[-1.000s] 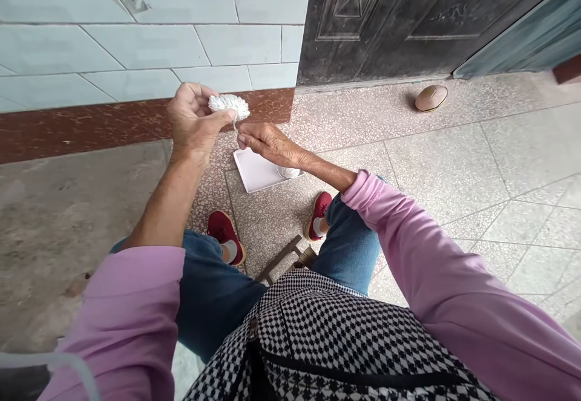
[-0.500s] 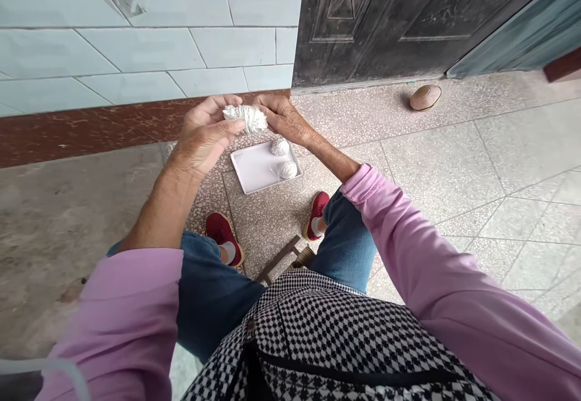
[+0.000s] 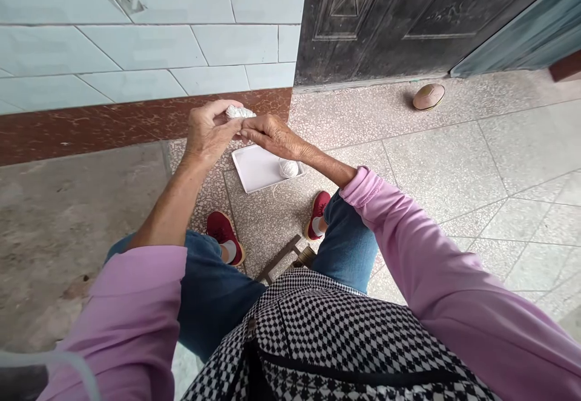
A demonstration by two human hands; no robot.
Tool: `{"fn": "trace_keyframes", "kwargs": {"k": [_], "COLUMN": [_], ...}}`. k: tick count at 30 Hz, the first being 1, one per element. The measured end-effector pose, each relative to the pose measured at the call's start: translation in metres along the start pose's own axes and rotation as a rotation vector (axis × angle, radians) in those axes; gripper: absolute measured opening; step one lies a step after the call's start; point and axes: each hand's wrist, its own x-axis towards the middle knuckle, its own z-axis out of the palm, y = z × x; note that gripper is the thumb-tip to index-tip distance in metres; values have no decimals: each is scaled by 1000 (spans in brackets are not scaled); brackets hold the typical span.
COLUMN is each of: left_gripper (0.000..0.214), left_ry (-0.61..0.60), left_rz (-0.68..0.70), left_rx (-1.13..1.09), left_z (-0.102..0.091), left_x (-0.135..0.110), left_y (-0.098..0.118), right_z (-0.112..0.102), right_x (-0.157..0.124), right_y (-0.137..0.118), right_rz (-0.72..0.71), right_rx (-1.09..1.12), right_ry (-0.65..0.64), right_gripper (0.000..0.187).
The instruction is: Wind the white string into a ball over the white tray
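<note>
The left hand [image 3: 205, 132] holds a bundle of white yarn [image 3: 239, 112] between thumb and fingers, in front of the brown marbled skirting [image 3: 91, 126] below the pale wall tiles [image 3: 149, 44]. The right hand [image 3: 275, 136] meets it at the near end of the bundle, fingers drawn narrow against the thumb — whether they pinch a strand I cannot tell, and they cover part of the yarn.

Below the hands a white tray [image 3: 254, 174] lies on the speckled floor [image 3: 267, 225], with a ball of white yarn [image 3: 288, 168] near its right end; the right hand and wrist block the view of the tray's far right corner. A thin loose strand [image 3: 275, 189] shows at the near rim. Red shoes [image 3: 221, 228] flank the space nearer the body, with a wooden frame [image 3: 279, 260] between the legs.

Well apart, to the right — a pinkish ball [image 3: 429, 97] on the floor before the dark panelled door [image 3: 363, 26], near a blue-green curtain [image 3: 517, 35].
</note>
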Motion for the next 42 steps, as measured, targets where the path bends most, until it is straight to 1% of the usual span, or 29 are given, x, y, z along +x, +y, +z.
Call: {"fn": "trace_keyframes", "kwargs": {"k": [2,5,7,8,11,14,17,19,22,25,27,29,33,35,37,39,42], "left_gripper": [27,27,30,33,36,36,39,44,55,61,64,65,62,56,51,49,46], "left_ry": [-67,-164,-187,-175,-122,-164,-201,-220,-237,-177,-123,-57,86,139,178,155,23], "left_rz": [-61,-89,-100,-107,-132,-167,-192,-191,-181,-158,-127,-97,-75,-54,-9,23,-16], "left_rx": [-21,-46,-83,-112,-208,-260,-304,-339,-395,-445,-440,-394,-286,-220,-129,-49,-62], "left_z": [-1,0,2,4,7,6,5,4,4,4,2,0,-4,-4,-3,-1,2], "left_x": [-3,-8,-9,-9,-8,-9,-13,-16,-15,-10,-6,-1,8,12,14,12,4], "left_y": [0,1,1,1,3,7,12,16,19,15,9,1,-15,-19,-20,-17,-8], "right_z": [-7,-15,-19,-20,-21,-22,-25,-25,-21,-12,-5,0,10,10,6,-2,-16], "right_x": [-1,0,2,3,8,13,15,15,15,20,22,23,15,8,0,-5,-9], "right_y": [4,15,21,24,30,35,37,37,35,32,31,29,22,16,9,5,5], "right_rz": [-12,7,4,-4,-44,-30,50,97,173,242,239,216,176,145,111,64,-28], "right_rx": [-3,7,21,36,111,224,350,429,529,582,596,590,497,414,314,218,101], "right_ry": [67,197,251,265,278,244,179,159,157,158,169,165,89,49,41,76,172], "right_gripper": [40,54,62,64,64,67,72,71,58,41,36,39,43,49,53,52,55]}}
